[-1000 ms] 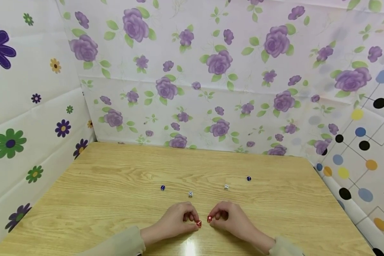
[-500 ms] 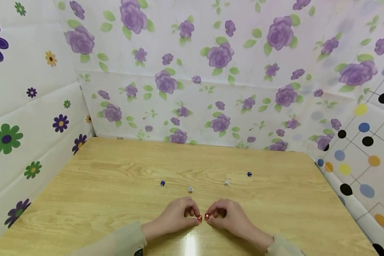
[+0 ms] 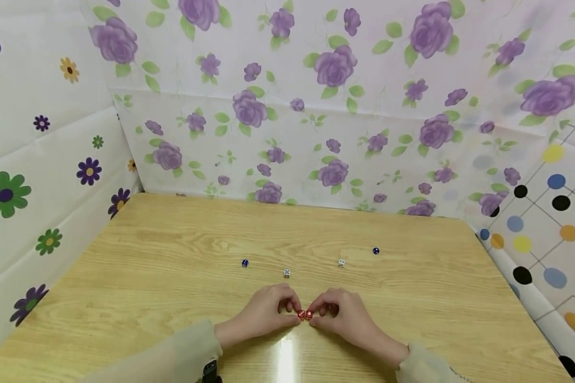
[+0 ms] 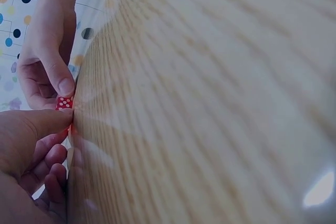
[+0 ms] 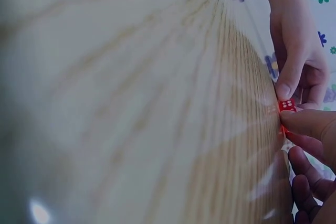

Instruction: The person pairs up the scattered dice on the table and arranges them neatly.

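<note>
In the head view my left hand point(image 3: 268, 311) pinches a red die point(image 3: 301, 315) between thumb and forefinger. Facing it, my right hand point(image 3: 348, 319) pinches a second red die point(image 3: 309, 315) the same way. The two dice sit side by side at the tabletop; whether they touch I cannot tell. From the left wrist, a red die face with white dots point(image 4: 64, 103) shows between the two thumbs. Another dotted red face point(image 5: 287, 105) appears in the right wrist view, partly covered by fingertips.
Beyond the hands lie two white dice, one at left point(image 3: 286, 273) and one at right point(image 3: 342, 263). Farther out are a dark blue die point(image 3: 245, 263) and another blue die point(image 3: 376, 250). Patterned cloth point(image 3: 287, 133) borders the wooden table point(image 3: 172, 239).
Both hands have drawn their red dice together, narrowing the gap between them. The head view has tilted downward a little. The white and blue dice stay in place on the table.
</note>
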### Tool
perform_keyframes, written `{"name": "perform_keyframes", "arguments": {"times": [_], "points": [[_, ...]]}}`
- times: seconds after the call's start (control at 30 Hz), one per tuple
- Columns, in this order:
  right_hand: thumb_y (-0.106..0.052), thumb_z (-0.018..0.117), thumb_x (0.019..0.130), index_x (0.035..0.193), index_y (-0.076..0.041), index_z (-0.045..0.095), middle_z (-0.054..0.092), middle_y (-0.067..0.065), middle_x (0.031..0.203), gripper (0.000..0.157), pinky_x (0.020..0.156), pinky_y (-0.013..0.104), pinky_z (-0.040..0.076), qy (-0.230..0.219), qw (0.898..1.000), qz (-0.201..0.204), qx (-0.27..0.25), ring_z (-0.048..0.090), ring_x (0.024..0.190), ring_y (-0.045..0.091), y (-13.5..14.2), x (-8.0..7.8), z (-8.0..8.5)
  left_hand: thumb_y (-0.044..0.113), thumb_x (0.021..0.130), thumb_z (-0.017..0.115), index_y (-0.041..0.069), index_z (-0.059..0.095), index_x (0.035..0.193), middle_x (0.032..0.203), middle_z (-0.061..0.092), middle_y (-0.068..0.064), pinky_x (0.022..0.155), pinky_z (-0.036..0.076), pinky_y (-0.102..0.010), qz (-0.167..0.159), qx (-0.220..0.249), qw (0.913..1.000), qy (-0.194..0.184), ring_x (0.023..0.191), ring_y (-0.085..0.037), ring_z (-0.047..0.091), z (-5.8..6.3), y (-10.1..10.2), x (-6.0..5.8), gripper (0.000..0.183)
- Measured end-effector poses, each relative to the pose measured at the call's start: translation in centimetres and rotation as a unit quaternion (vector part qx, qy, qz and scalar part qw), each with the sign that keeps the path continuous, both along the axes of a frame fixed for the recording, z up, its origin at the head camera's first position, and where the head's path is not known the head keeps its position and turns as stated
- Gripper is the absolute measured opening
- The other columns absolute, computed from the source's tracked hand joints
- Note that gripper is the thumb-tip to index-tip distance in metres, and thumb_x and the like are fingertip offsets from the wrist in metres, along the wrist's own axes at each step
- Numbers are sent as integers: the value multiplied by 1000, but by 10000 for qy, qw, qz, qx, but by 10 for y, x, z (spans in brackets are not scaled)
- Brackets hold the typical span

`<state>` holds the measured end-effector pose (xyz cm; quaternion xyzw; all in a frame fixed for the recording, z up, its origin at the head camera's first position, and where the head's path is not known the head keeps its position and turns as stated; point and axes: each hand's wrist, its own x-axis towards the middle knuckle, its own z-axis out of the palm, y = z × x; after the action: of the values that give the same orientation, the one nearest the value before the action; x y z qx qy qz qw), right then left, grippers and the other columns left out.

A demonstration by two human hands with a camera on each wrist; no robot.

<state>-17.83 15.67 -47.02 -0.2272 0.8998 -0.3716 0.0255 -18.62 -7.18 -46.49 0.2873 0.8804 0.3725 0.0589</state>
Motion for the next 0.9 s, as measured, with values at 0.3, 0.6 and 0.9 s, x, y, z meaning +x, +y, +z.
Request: {"name": "perform_keyframes", "arguments": {"times": [0.3, 0.6, 0.9], "points": [[-27, 84, 77, 86, -37, 75, 61, -19, 75, 17, 66, 19, 40, 37, 10000, -69, 56, 51, 71, 4, -1, 0, 2, 21, 80, 82, 19, 70, 87, 81, 62, 6, 63, 39, -16, 6, 2, 10000, 19, 69, 0, 49, -1, 0, -1, 14], [-30, 84, 77, 86, -40, 74, 61, -19, 76, 17, 67, 20, 39, -12, 9999, -119, 108, 50, 72, 5, -1, 1, 1, 22, 80, 82, 19, 70, 87, 81, 62, 6, 63, 39, -16, 21, 14, 10000, 7, 69, 0, 49, 0, 0, -1, 14], [-32, 84, 77, 86, -40, 74, 63, -18, 76, 16, 66, 20, 38, -25, 9998, -142, 108, 50, 71, 5, -2, 2, 0, 23, 80, 82, 19, 70, 88, 82, 63, 6, 65, 39, -16, 44, -10, 10000, 51, 71, -2, 52, -1, 0, 1, 15]]}}
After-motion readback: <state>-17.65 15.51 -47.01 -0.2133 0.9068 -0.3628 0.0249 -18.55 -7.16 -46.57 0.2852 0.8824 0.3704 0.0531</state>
